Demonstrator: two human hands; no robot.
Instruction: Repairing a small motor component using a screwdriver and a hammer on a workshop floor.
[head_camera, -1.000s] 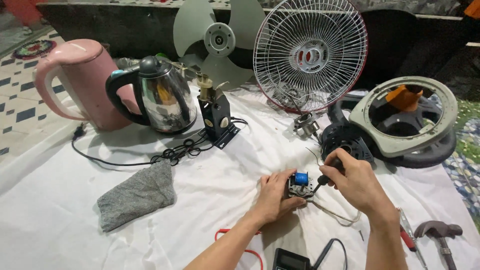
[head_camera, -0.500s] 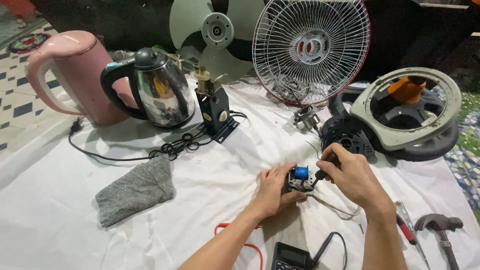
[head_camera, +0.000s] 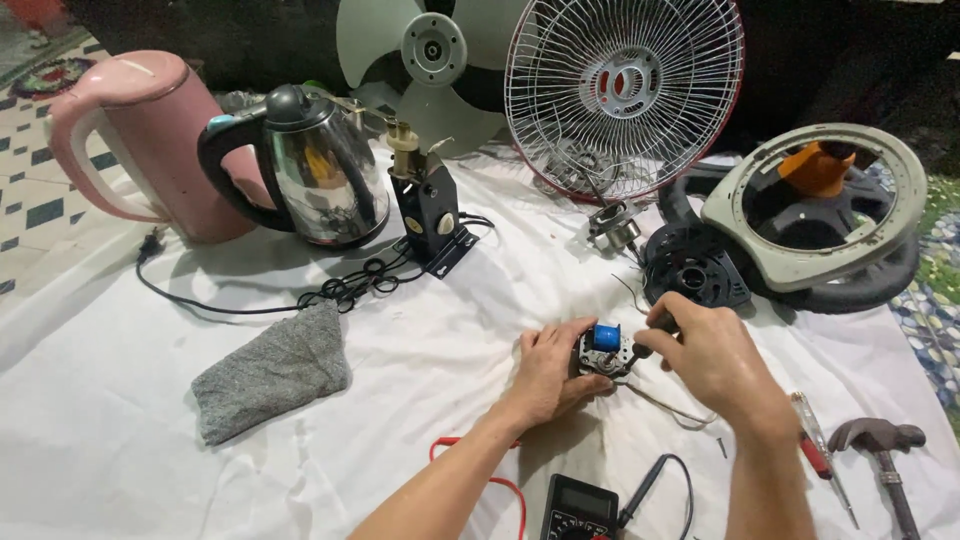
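My left hand (head_camera: 551, 372) grips a small electric motor (head_camera: 603, 350) with a blue coil, pressing it onto the white cloth (head_camera: 150, 470). Beside it my right hand (head_camera: 706, 357) is closed around a dark tool handle (head_camera: 661, 322) whose tip meets the motor from the right. Thin wires (head_camera: 668, 402) trail from the motor under my right wrist. Both forearms come in from the bottom edge.
A multimeter (head_camera: 580, 508) with red and black leads lies near the bottom edge. A grey rag (head_camera: 272, 372), steel kettle (head_camera: 318, 180), pink kettle (head_camera: 150, 140), black bracket part (head_camera: 430, 215), fan blade (head_camera: 432, 50), fan grille (head_camera: 625, 95), round fan housings (head_camera: 825, 210), screwdriver (head_camera: 822, 468) and hammer (head_camera: 885, 455) surround them.
Both hands stay on the motor with only small shifts. The camera has tilted, so the whole scene sits slightly higher in view.
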